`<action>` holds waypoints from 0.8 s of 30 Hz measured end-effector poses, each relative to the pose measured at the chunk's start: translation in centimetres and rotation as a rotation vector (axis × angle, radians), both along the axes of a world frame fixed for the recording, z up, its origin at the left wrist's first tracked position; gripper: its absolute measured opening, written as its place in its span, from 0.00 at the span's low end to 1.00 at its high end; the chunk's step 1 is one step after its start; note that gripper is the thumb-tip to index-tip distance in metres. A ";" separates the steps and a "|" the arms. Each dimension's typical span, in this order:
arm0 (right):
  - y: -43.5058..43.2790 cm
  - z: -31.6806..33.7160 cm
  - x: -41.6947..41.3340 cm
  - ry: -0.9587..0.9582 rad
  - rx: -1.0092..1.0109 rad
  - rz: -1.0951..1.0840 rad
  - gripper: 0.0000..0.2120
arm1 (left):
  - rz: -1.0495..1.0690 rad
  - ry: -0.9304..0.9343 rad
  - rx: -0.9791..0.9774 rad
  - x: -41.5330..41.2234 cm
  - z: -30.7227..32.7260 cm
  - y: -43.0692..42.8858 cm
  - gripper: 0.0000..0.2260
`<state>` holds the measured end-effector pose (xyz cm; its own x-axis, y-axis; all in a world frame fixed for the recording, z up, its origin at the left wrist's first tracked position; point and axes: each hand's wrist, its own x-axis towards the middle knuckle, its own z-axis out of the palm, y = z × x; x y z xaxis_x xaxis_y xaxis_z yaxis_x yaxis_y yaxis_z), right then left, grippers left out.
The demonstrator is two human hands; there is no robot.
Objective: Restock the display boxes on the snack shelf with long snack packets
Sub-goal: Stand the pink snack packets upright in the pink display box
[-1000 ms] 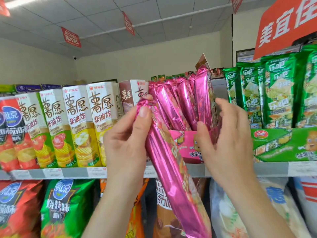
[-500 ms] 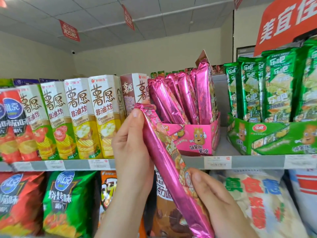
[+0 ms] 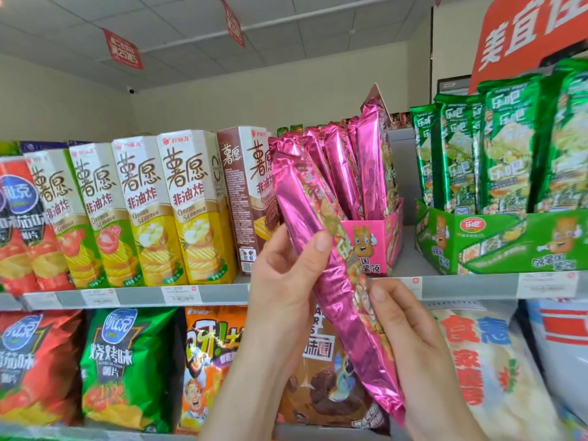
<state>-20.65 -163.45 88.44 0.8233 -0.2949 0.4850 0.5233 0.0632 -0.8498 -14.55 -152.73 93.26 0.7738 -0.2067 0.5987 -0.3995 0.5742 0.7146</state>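
Both of my hands hold one long pink foil snack packet [image 3: 321, 249], tilted with its top up-left in front of the shelf. My left hand [image 3: 286, 281] grips its middle, thumb across the front. My right hand [image 3: 410, 342] holds its lower half from the right side. Behind the packet stands the pink display box [image 3: 378, 243] on the upper shelf, with several pink packets [image 3: 356, 167] upright in it. A green display box [image 3: 496, 243] with several green long packets [image 3: 509, 144] stands to the right.
Tall chip cartons [image 3: 152, 208] line the upper shelf to the left of the pink box. The shelf edge [image 3: 159, 294] carries price labels. Large snack bags [image 3: 124, 367] fill the shelf below. A red sign [image 3: 525, 33] hangs at upper right.
My right hand left the pink box, came down and took the packet's lower half. My left hand slid from the packet's top to its middle, and the packet rose toward the box.
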 end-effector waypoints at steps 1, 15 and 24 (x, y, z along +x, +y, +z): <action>-0.1 -0.1 0.1 0.011 0.017 0.005 0.20 | 0.007 -0.017 0.020 0.0 -0.2 0.0 0.26; -0.6 0.2 -0.6 -0.023 -0.286 0.131 0.18 | 0.239 -0.100 -0.006 -0.1 -1.1 0.6 0.27; -1.2 -0.7 -0.6 -0.074 -0.162 0.193 0.22 | 0.283 0.014 -0.122 0.3 -0.8 0.6 0.27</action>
<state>-21.29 -164.66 87.77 0.8172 -0.0492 0.5742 0.5760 0.0345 -0.8167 -14.24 -152.17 92.42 0.7990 0.0913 0.5944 -0.5464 0.5233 0.6540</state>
